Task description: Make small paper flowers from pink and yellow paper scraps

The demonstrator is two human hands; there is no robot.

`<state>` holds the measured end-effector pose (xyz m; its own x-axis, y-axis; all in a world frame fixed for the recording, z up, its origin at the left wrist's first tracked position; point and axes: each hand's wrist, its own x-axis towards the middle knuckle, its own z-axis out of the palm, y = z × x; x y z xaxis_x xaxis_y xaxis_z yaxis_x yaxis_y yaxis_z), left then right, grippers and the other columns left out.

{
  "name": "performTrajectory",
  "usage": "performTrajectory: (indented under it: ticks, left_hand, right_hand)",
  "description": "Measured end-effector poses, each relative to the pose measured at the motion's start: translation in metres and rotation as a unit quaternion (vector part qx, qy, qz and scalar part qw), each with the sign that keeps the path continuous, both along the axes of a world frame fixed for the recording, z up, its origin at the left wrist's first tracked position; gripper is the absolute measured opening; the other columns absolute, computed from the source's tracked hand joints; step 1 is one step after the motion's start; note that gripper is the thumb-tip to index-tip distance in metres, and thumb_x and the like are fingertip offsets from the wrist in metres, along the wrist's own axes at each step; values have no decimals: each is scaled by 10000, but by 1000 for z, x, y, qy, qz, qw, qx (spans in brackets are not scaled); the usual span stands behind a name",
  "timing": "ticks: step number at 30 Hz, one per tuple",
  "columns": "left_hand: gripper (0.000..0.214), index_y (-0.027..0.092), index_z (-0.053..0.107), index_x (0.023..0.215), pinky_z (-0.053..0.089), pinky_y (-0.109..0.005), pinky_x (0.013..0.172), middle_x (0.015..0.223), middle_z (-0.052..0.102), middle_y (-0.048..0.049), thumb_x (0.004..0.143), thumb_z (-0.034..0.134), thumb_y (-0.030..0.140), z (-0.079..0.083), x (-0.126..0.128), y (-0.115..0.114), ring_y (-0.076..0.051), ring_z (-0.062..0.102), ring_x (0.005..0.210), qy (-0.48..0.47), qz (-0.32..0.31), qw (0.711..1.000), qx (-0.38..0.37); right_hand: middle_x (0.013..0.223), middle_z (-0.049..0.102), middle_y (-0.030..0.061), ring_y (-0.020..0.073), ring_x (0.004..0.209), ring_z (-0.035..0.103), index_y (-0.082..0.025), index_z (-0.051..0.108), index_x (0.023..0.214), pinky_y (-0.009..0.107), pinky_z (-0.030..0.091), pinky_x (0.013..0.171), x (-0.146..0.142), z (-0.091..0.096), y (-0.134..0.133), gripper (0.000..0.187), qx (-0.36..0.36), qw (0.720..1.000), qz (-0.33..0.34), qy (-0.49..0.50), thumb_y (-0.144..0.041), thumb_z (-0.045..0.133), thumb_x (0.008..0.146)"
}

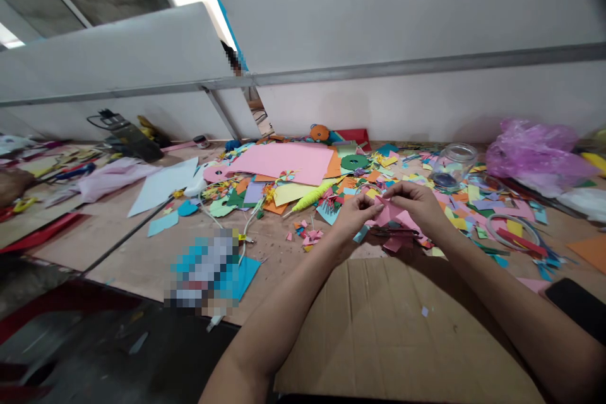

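Note:
My left hand (356,218) and my right hand (414,202) are close together above the far edge of a brown cardboard sheet (379,334). Between their fingertips they pinch a small pink piece of paper (389,211), which looks folded or creased. Both hands are closed on it, thumbs and forefingers pressed together. Just below, more pink paper pieces (400,241) lie on the table. Colourful paper scraps (457,202) spread around and behind my hands.
A large pink sheet (284,161) lies behind, with a yellow-green pointed tool (312,196) before it. A glass jar (454,164) and purple plastic bag (534,151) stand right. A dark phone (575,309) lies by my right forearm. White partition panels (402,19) close off the back.

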<state>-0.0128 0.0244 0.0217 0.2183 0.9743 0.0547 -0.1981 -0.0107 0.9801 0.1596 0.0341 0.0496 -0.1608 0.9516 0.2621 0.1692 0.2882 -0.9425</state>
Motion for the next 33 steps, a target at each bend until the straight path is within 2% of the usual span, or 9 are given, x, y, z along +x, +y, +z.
performTrajectory:
  ticks: [7, 10, 13, 15, 18, 21, 25, 30, 33]
  left_hand:
    - [484, 146, 604, 646, 391, -260, 607, 593, 586, 7, 540, 861, 542, 0, -3, 4, -106, 514, 586, 1, 13, 1000, -5]
    - [493, 145, 603, 653, 381, -260, 607, 605, 570, 9, 548, 852, 558, 0, -4, 6, -103, 495, 591, -3, 15, 1000, -8]
    - [477, 150, 589, 700, 357, -251, 602, 640, 538, 20, 629, 810, 567, 0, -2, 6, -93, 461, 602, -9, 15, 1000, 6]
    - [452, 156, 586, 780, 367, -248, 620, 698, 548, 20, 660, 810, 531, 0, 0, 4, -98, 476, 638, -4, 13, 1000, 25]
    - [483, 171, 587, 937, 410, -251, 678, 834, 603, 3, 627, 862, 418, -1, 4, 2, -117, 531, 731, 21, 15, 998, 62]
    - [411, 174, 600, 912, 414, -245, 650, 806, 589, 5, 676, 823, 427, -1, 3, 2, -119, 518, 714, 33, 37, 995, 83]
    - [409, 162, 643, 827, 372, -234, 570, 708, 559, 8, 757, 706, 560, 0, -3, 8, -110, 457, 632, 11, 62, 996, 66]
    - [508, 140, 678, 792, 354, -227, 573, 680, 581, 2, 687, 741, 633, -3, -7, 11, -104, 459, 622, -14, 35, 999, 30]
    - [531, 142, 683, 799, 363, -226, 570, 655, 578, 7, 679, 743, 655, -4, -6, 10, -105, 467, 602, -52, 46, 998, -6]
  right_hand:
    - [898, 708, 35, 201, 806, 629, -217, 693, 936, 333, 489, 725, -1, -3, 1, 327, -28, 997, 21, 74, -407, 798, 691]
    - [822, 680, 20, 178, 745, 599, -202, 694, 864, 313, 470, 695, 0, -4, 3, 309, -36, 997, 17, 67, -417, 814, 679]
    - [738, 645, 4, 164, 688, 568, -197, 668, 781, 303, 452, 657, -1, -4, 2, 293, -41, 997, -1, 63, -424, 817, 670]
    - [723, 638, -1, 159, 676, 563, -198, 658, 777, 298, 448, 647, -1, -3, 2, 292, -44, 996, -13, 75, -412, 820, 660]
    - [703, 621, -8, 147, 653, 557, -195, 646, 769, 291, 448, 639, -1, -3, 2, 270, -49, 995, -22, 83, -375, 813, 657]
    - [673, 600, -20, 142, 616, 560, -197, 616, 745, 290, 454, 619, 0, -3, 2, 276, -68, 993, -22, 93, -359, 812, 638]
    - [609, 585, -23, 138, 569, 543, -196, 588, 694, 288, 450, 591, 0, -1, 1, 279, -122, 990, 34, 68, -355, 808, 630]
    - [627, 575, -28, 123, 586, 528, -185, 610, 672, 266, 441, 592, -3, 0, -2, 319, -135, 987, 58, 69, -442, 799, 658]
    - [603, 583, -24, 129, 568, 548, -184, 606, 633, 270, 442, 596, -4, -1, -2, 338, -156, 982, 85, 55, -463, 790, 682]
